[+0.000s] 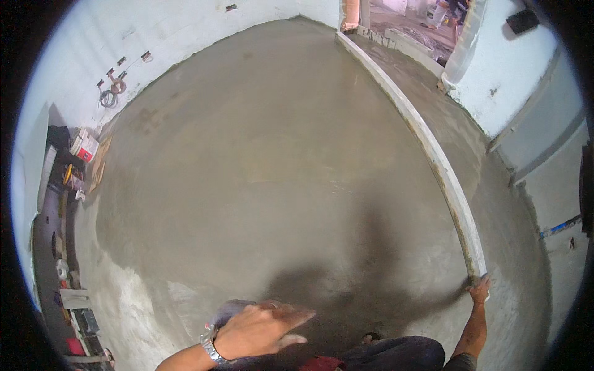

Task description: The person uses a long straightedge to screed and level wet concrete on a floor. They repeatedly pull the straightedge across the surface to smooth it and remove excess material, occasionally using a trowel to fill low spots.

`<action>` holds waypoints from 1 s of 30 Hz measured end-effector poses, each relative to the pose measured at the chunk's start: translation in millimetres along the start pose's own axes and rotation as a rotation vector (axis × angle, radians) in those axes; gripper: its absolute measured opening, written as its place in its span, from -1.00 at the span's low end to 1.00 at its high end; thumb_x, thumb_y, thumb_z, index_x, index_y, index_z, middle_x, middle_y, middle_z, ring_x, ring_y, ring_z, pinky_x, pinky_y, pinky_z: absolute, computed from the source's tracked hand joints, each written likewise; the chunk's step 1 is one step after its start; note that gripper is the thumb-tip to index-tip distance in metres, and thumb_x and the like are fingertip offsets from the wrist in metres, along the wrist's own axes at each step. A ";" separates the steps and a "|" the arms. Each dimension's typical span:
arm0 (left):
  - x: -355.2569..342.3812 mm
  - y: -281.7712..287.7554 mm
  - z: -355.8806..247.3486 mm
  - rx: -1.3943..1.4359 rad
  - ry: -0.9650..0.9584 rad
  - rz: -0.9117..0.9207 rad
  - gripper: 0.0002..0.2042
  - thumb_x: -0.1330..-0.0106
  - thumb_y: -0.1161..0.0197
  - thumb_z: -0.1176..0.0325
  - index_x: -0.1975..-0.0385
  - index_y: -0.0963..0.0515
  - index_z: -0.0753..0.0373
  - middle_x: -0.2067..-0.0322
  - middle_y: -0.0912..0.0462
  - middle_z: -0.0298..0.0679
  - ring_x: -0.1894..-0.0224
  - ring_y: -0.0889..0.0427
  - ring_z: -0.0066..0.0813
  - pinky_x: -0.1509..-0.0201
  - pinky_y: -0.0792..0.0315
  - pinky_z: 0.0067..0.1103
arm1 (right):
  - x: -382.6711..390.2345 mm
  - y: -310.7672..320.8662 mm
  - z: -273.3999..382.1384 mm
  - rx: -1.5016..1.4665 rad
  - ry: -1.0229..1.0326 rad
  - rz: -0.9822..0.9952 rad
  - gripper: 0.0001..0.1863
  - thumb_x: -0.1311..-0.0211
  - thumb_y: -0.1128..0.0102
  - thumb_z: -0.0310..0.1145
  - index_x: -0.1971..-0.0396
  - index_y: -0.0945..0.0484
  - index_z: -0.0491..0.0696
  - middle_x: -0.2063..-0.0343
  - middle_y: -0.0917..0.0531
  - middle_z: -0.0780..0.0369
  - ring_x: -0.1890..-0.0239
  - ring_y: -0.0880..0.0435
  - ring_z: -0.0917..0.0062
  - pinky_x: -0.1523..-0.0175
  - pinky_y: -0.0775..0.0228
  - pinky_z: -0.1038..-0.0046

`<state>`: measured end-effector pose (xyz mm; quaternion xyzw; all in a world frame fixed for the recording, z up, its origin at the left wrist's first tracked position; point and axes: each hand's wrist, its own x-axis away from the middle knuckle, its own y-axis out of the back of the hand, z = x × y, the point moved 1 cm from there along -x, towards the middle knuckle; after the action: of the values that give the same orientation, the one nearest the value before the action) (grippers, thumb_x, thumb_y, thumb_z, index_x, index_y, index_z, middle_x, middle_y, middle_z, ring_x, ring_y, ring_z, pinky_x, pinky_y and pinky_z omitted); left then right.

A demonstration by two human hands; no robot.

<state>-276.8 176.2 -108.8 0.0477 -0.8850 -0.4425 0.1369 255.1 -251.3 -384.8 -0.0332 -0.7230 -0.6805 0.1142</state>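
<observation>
While the right hand point(479, 289) gripped the near end of a long, pale bar point(433, 143), the left hand point(263, 328) stood wide near the middle of the floor's near edge, its fingers extended forward and its thumb spread apart. A metal wristwatch point(211, 346) encircled the left wrist. Beside and beneath this hand appeared the person's dark-clothed legs point(390, 355); whether the hand touched them could not be told. The bar lay lengthwise on the grey, smoothed floor point(247, 154), running from the right hand, toward the floor's right edge, to the far edge, where its other end lay beside a doorway point(411, 28). Its curved outline matched the bending of the wide lens. A dark shadow point(371, 241) fell on the floor between the two hands and beyond them. Along the left edge of the floor, a white bucket with a red patch point(85, 146) and a smaller container with a yellow rim point(73, 177) sat close together, both tilted. Above the far left part of that edge, coiled cables point(109, 98) hung from the white wall point(185, 25). At the right edge rose grey panels point(544, 133).
</observation>
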 end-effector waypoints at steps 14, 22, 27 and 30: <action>-10.5 21.5 52.4 -0.022 0.358 0.194 -0.50 -0.19 -0.24 0.05 -0.08 -0.47 0.17 0.05 -0.61 -0.17 0.10 -0.63 -0.15 0.11 -0.54 -0.33 | 14.6 104.8 -25.9 0.142 0.447 -0.015 -0.47 0.13 -0.39 -0.17 0.20 -0.43 -0.17 0.29 -0.60 -0.02 0.21 -0.59 0.01 0.13 -0.47 0.15; 68.1 74.1 -68.8 0.536 0.238 -0.101 -0.39 -0.17 -0.23 -0.04 -0.11 -0.39 0.25 -0.01 -0.53 0.00 -0.02 -0.54 -0.08 -0.05 -0.45 -0.30 | 219.2 394.8 148.4 0.185 0.348 0.387 -0.21 0.30 -0.52 -0.15 0.04 -0.37 -0.20 0.15 -0.58 -0.05 0.06 -0.57 0.11 -0.05 -0.41 0.23; 52.7 191.4 -224.5 0.688 0.339 0.018 -0.28 -0.06 -0.30 -0.12 -0.08 -0.35 0.34 0.04 -0.51 0.06 0.00 -0.52 0.04 -0.03 -0.44 -0.25 | 348.3 481.1 208.5 0.098 0.492 0.366 -0.13 0.27 -0.42 0.07 0.02 -0.32 -0.24 0.12 -0.55 -0.08 0.06 -0.57 0.07 -0.04 -0.40 0.20; 87.2 262.1 -252.5 0.572 0.485 -0.015 -0.20 0.01 -0.34 -0.17 -0.05 -0.32 0.39 0.07 -0.50 0.10 0.01 -0.51 0.11 -0.02 -0.44 -0.23 | 426.2 521.1 327.7 -0.046 0.542 0.551 -0.15 0.24 -0.39 0.05 0.01 -0.30 -0.24 0.11 -0.55 -0.08 0.04 -0.56 0.06 -0.05 -0.39 0.20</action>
<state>-278.8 122.1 261.5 0.1938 -0.9143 -0.1544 0.3204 -92.3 65.2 198.0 -0.0478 -0.6150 -0.6245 0.4790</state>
